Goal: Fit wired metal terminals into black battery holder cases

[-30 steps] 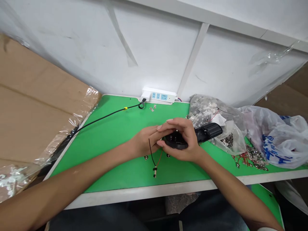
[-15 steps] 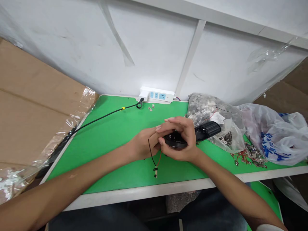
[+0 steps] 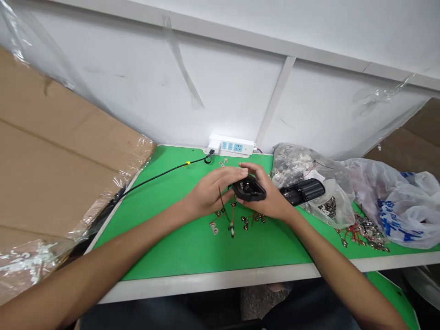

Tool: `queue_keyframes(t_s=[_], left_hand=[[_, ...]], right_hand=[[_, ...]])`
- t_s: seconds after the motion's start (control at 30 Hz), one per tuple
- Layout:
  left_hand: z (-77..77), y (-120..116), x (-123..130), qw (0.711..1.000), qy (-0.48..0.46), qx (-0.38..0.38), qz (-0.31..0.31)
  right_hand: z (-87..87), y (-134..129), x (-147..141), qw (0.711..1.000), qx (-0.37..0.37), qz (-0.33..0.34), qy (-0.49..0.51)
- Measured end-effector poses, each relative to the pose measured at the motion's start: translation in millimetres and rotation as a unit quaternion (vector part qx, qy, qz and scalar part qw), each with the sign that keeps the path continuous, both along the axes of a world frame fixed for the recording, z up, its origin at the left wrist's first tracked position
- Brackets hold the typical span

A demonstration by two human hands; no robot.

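A black plastic housing [image 3: 253, 189] is held above the table between my two hands, its hollow inside partly showing. My left hand [image 3: 208, 190] grips its left side, fingers along the upper edge. Behind and beneath its right side is my right hand [image 3: 273, 199], closed around it, with some fingers hidden. A black wire [image 3: 221, 197] and a red wire [image 3: 233, 213] hang below the housing, ending at a small pale component [image 3: 232, 230]. Small metal contact plates [image 3: 213, 228] lie on the green table under my hands.
A second black ribbed shell [image 3: 304, 191] lies by my right wrist. Plastic bags [image 3: 309, 165] and a pile of metal contacts with red wires [image 3: 366, 231] are at the right. A white power strip [image 3: 237, 145] with a black cable [image 3: 161, 173] stands against the wall; cardboard [image 3: 68, 151] borders the left.
The housing has turned in my hands, with more of its inside showing. My right fingers have shifted behind it, and the contact plates below have come into view. The camera view has shifted slightly.
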State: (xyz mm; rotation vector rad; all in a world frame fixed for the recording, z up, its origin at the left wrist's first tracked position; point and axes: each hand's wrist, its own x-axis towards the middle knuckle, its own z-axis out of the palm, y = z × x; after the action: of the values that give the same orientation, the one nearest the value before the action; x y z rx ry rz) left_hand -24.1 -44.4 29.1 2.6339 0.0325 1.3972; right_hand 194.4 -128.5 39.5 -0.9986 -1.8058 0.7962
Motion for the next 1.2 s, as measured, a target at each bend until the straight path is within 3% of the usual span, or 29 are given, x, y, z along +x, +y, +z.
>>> queue_keyframes(t_s=[0.17,0.27,0.37,0.5,0.7,0.9,1.2], left_hand=[[-2.2,21,-11,0.988,0.019,0.141,0.052],[-2.9,33,-22,0.979,0.047,0.174,0.096],[-2.4,41,-32,0.973,0.079,0.159,0.149],[-2.7,41,-36,0.967,0.098,0.152,0.182],[-1.6,37,-28,0.966,0.097,0.121,0.209],[-1.4,38,-21,0.975,0.112,0.083,0.173],[-8.3,30,-17,0.974,0.151,0.04,0.165]], right_hand=[[4.3,-3,3,0.998,-0.025,0.045,-0.036],[4.3,-3,5,0.996,-0.061,0.057,-0.019],[-1.2,0,3,0.988,-0.123,0.066,0.071],[-8.3,6,-5,0.953,-0.215,0.042,0.21],[-3.1,11,-11,0.91,-0.249,0.013,0.331],[2.2,9,-11,0.89,-0.275,0.007,0.365],[-2.1,4,-21,0.892,-0.282,0.004,0.353]])
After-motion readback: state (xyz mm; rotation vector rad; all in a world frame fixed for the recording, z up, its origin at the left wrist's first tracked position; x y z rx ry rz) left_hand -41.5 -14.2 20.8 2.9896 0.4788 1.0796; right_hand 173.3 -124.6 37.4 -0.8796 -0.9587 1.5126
